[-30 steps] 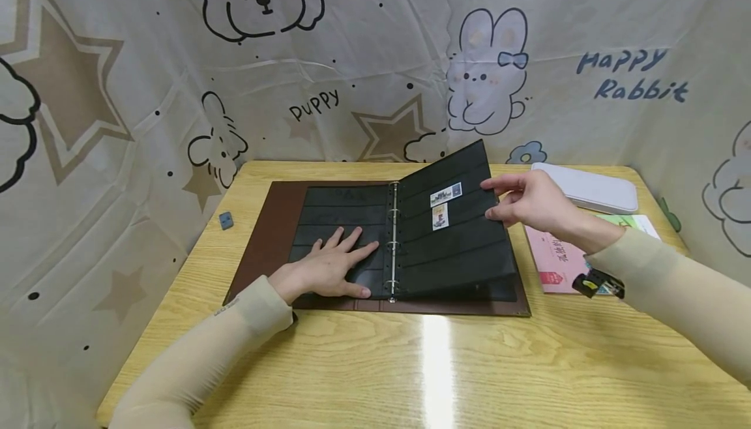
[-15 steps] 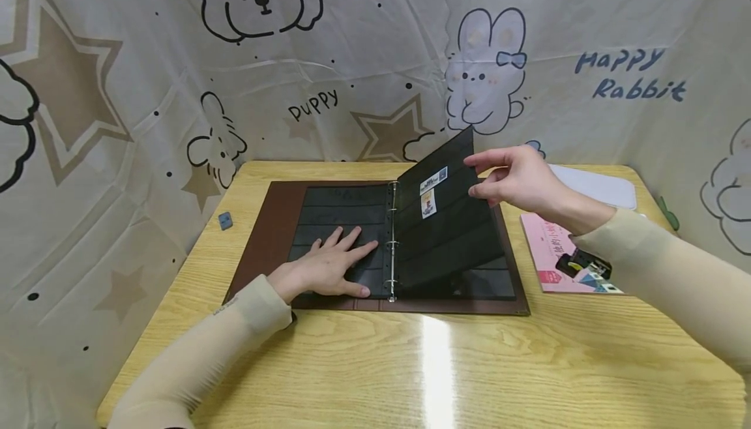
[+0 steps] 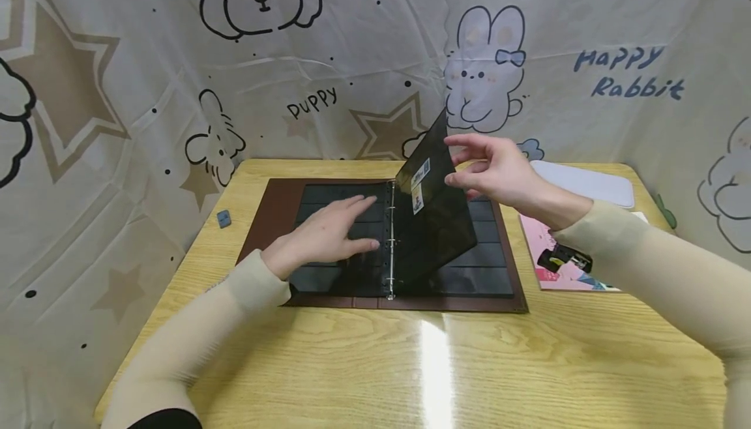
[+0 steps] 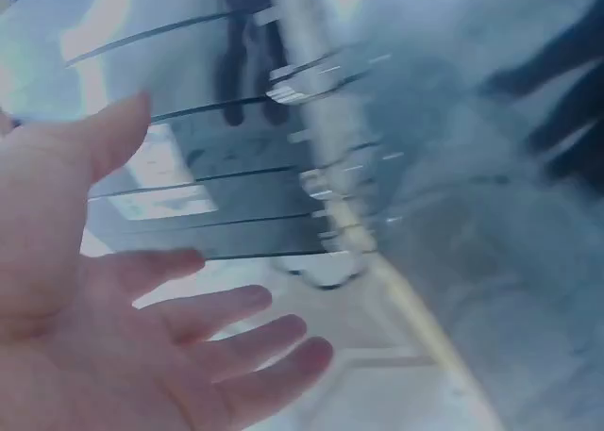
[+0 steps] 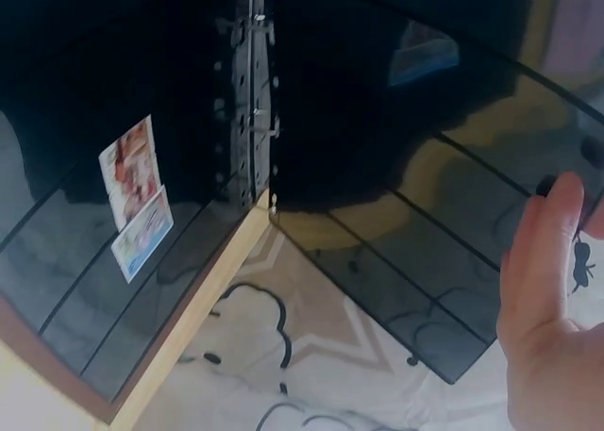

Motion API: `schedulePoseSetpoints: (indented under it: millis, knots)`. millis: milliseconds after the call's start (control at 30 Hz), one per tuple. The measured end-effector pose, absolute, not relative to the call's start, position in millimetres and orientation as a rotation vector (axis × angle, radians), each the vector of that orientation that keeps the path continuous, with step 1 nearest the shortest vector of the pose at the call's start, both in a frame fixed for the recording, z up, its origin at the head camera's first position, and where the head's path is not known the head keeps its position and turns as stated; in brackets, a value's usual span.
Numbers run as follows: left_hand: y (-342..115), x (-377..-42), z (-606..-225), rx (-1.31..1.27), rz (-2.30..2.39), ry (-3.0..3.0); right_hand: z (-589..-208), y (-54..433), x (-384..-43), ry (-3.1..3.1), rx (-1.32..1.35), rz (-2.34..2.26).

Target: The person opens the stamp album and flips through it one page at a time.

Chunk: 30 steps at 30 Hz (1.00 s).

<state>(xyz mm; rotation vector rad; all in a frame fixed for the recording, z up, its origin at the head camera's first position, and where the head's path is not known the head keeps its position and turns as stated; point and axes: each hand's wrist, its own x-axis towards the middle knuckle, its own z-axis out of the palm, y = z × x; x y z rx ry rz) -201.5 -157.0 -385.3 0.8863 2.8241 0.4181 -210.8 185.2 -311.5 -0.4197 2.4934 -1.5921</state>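
A brown ring-bound stamp album (image 3: 519,302) with black pocket pages lies spread on the table. My right hand (image 3: 504,168) pinches the outer edge of one black page (image 3: 437,233), which stands steeply tilted up from the metal rings (image 3: 391,240). Two small stamps (image 3: 419,188) sit in pockets on its near face. In the right wrist view, two more stamps (image 5: 137,195) show on the page beneath. My left hand (image 3: 323,230) hovers over the left page (image 3: 340,279), palm down, fingers straight, holding nothing. The left wrist view, blurred, shows those spread fingers.
On the right of the wooden table (image 3: 328,364) are a pink book (image 3: 534,236), partly under my right forearm, and a white case (image 3: 587,182). A small grey-blue block (image 3: 223,218) lies at the left edge. A printed curtain (image 3: 387,38) hangs behind.
My right hand has moved left and up, swinging the page from a low slant to nearly upright. My left hand has lifted off the left page, its spread fingers drawn closer together.
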Motion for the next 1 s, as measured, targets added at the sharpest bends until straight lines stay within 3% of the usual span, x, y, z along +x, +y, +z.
schedulePoseSetpoints:
  millis: [400,600,1000]
  knots:
    - [-99,-206,-290,0.941,0.853,2.781,-309,156,-211,2.335,-0.487,-1.742]
    - [-85,-210,-277,1.035,0.874,2.776,-312,145,-211,2.257,-0.524,-1.815]
    - [-90,-209,-273,0.951,0.863,2.792,-321,142,-213,2.245,-0.55,-1.789]
